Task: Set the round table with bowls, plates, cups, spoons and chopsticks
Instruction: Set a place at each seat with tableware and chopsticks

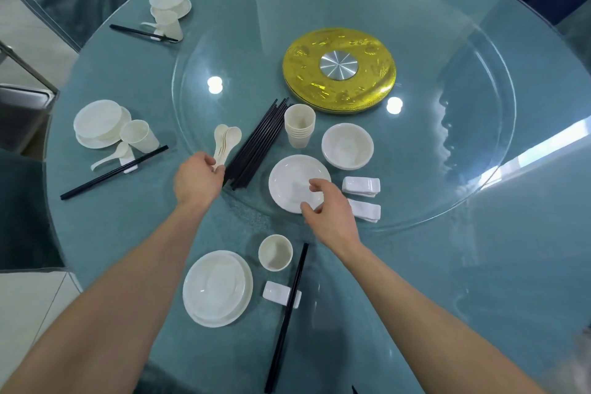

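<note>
Spoons (225,145) pinched at handles by left hand (198,177); right hand (329,211) open, empty, over plates (295,182). Six-o'clock setting lacks spoon.

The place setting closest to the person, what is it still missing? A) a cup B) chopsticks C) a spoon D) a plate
C: the nearest setting has a plate with a bowl on it, a cup, chopsticks and a rest, but no spoon; the left hand is at the spoon stack.
</note>
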{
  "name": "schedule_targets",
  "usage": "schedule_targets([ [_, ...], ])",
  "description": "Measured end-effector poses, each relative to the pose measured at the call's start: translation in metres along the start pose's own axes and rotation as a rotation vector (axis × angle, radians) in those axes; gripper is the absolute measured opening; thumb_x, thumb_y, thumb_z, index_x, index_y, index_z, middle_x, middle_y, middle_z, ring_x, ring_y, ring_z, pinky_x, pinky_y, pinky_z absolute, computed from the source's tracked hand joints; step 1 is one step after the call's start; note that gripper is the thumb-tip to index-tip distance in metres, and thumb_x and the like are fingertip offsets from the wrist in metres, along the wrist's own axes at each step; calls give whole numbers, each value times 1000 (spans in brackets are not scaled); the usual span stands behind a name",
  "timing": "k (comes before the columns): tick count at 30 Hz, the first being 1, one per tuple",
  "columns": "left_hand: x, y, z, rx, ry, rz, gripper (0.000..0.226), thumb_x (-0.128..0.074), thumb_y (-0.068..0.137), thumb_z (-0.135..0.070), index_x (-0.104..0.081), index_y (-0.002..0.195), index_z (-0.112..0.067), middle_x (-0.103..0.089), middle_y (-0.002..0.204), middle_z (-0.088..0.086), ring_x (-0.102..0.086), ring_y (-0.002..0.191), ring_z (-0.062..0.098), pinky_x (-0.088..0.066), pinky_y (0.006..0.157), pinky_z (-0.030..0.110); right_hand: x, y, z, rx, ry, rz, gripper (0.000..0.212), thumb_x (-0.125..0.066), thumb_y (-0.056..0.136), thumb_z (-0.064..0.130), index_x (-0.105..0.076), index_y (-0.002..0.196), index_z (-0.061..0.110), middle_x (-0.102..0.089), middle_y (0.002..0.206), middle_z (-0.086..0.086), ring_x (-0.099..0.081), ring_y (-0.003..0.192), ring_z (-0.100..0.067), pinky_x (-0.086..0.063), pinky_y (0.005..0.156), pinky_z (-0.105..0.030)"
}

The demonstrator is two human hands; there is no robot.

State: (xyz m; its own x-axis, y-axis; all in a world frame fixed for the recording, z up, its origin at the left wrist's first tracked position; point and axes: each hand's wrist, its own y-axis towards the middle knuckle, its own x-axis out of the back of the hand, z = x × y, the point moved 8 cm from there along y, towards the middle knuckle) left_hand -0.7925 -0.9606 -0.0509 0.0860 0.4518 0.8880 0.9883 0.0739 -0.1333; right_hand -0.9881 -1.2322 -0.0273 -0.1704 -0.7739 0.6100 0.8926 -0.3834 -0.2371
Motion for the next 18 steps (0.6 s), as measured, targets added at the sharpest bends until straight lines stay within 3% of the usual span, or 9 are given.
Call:
schedule_targets([
  [5, -7, 14, -2, 11, 85, 41, 23, -77, 93, -40, -69, 108, -24, -76, 103, 1, -71, 99, 32, -58, 88, 44, -5, 15, 7, -2, -3, 25, 47, -66, 98, 27, -53, 144, 27, -59, 139, 14, -71, 78, -15, -57, 95, -47],
  [9, -10, 17, 4, 20, 84, 51, 4, -72, 94, -27, -73, 97, -25, -76, 95, 5, -69, 88, 32, -56, 77, 40, -7, 18, 9, -3, -8, 28, 47, -66, 98, 28, -54, 143, 28, -59, 138, 16, -70, 78, -14, -57, 93, -47],
  [12, -9, 18, 8, 20, 77, 35, 6, -70, 94, -28, -75, 96, -25, -76, 91, 4, -64, 78, 28, -51, 70, 37, -6, 16, 10, 0, -4, 27, 47, -66, 98, 27, -54, 143, 27, -60, 138, 15, -71, 78, -16, -57, 94, -47],
  [16, -9, 18, 9, 29, 69, 32, 20, -75, 90, -42, -70, 101, -26, -74, 94, -1, -69, 90, 31, -57, 82, 41, -5, 10, 6, -5, 2, 26, 46, -66, 99, 27, -54, 144, 26, -60, 138, 13, -72, 81, -18, -56, 96, -47],
  [18, -12, 19, 8, 13, 74, 43, 18, -76, 93, -40, -69, 101, -26, -75, 96, 0, -69, 91, 31, -57, 84, 42, -5, 6, 1, -11, 4, 21, 46, -66, 99, 27, -54, 144, 26, -60, 138, 14, -72, 86, -18, -56, 96, -46],
])
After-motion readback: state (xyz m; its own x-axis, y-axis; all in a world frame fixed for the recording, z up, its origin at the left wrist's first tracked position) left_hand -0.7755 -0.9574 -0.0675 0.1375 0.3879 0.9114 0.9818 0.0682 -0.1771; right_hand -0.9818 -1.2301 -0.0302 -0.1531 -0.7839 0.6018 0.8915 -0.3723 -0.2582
